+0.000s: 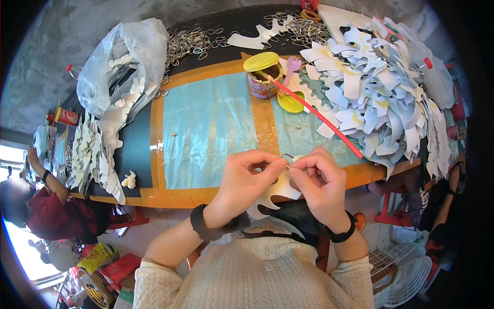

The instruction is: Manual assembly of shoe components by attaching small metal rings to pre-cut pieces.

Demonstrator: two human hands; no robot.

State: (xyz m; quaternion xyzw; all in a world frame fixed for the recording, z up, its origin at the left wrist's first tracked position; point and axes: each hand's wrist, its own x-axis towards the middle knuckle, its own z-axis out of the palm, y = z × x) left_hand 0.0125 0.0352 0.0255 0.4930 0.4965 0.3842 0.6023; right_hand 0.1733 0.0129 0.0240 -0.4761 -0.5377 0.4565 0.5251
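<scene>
Close to my body, past the table's front edge, my left hand [250, 177] and my right hand [323, 183] meet with thumbs and fingertips pinched together. A small metal ring [286, 155] shows between the fingertips. Below it hangs a white cut-out piece [282, 191] with curved, pointed edges. Exactly where the ring meets the piece is hidden by my fingers. Beyond my hands stands a tub [263, 86] of brown paste with a yellow lid [261, 61] tilted on top. A long red stick [321, 118] leans from the tub toward the right.
Blue sheeting [208, 129] taped with brown tape covers the table's middle. White cut-outs [373, 92] are heaped on the right. More cut-outs [95, 149] lie left beside a plastic bag [121, 67]. Metal rings [188, 44] are scattered at the back. Other people sit at both sides.
</scene>
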